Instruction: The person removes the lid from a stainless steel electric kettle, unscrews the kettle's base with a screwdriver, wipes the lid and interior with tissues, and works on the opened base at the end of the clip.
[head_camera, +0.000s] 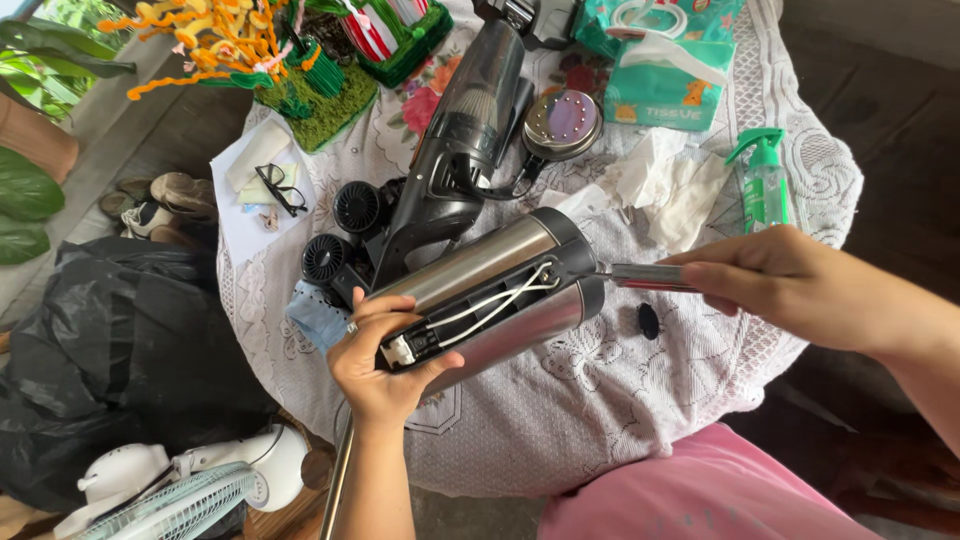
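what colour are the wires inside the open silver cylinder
White wires, running along the black inner channel of the silver cylinder; seen in the head view.

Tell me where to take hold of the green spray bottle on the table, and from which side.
Grip the green spray bottle around its clear body, below the green pump head. It stands upright near the table's far right edge, so come from the right, the open side. Crumpled tissues lie close on its left, and the right hand with its metal tool sits just in front, crowding those approaches.
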